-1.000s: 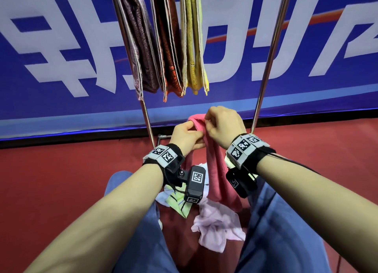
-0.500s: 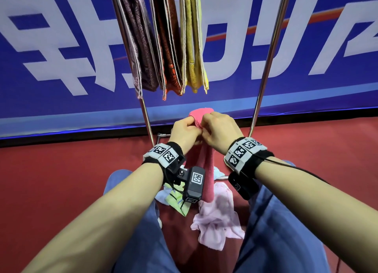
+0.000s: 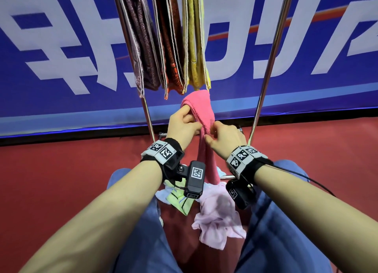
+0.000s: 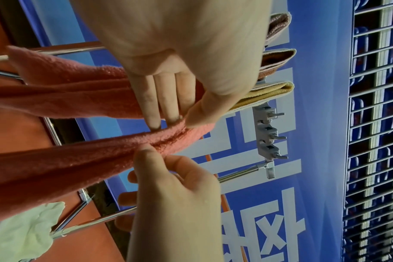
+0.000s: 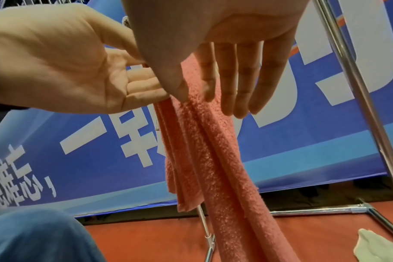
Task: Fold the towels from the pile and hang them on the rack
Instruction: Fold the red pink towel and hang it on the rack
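On the left of the head view, three folded towels already hang from the chrome metal rack [image 3: 147, 111]: a dark purple patterned towel [image 3: 141, 43], a rust-orange patterned towel [image 3: 169, 43] and a mustard-yellow terry towel [image 3: 195, 39], all draped side by side over the top bar, which leaves the rail to their right free, probably for the next one. Just below them, the left hand [image 3: 182, 125] pinches the upper fold of a pink terry towel [image 3: 201, 109], thumb against curled fingers, so the cloth hangs in a long doubled strip down towards the floor. To its right the right hand [image 3: 224, 137] pinches the same strip slightly lower, thumb and forefinger closed on it with the other fingers nearly straight, apparently lining up the edges. Below, between the person's knees, the pile of loose pale pink, green and blue cloths [image 3: 216, 217] lies on the red floor [image 3: 61, 180].
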The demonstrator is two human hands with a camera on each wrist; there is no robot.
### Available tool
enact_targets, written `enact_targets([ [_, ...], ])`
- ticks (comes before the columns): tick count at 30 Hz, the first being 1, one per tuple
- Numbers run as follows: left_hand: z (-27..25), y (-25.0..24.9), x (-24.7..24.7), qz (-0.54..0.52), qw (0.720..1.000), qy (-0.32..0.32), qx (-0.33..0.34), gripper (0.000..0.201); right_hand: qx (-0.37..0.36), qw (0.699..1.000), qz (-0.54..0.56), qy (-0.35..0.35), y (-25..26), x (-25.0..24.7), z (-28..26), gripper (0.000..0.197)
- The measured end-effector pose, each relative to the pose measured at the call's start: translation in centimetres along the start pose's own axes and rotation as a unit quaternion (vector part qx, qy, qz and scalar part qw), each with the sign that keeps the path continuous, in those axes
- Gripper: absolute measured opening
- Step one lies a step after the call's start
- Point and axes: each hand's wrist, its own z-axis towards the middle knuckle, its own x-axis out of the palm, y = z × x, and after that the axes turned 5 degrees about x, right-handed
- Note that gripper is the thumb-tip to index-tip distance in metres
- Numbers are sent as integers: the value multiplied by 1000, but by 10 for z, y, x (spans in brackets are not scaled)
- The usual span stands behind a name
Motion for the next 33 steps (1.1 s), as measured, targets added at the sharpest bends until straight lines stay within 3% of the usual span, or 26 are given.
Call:
enact_targets([
  [8, 1, 7, 2, 99, 993, -43, 39, 31, -11, 998, -56, -36, 5, -11, -6, 19],
  [13, -2, 2, 7, 63, 996, -48, 45, 28, -23, 998, -57, -23, 9, -7, -11, 19],
  [17, -7, 0, 10, 33, 998, -36, 37, 41, -18, 999, -38, -7, 8, -3, -8, 22],
  [21, -4, 0, 5, 40, 997, -42, 54, 38, -8, 1000, -13, -12, 8, -7, -10, 39],
  [26, -1, -2, 11, -29, 998, -58, 23, 35, 25, 999, -38, -19, 9, -7, -5, 49],
  [33, 1, -15, 20, -139, 987, -84, -14, 32, 39, 998, -42, -24, 7, -16, 5, 31],
])
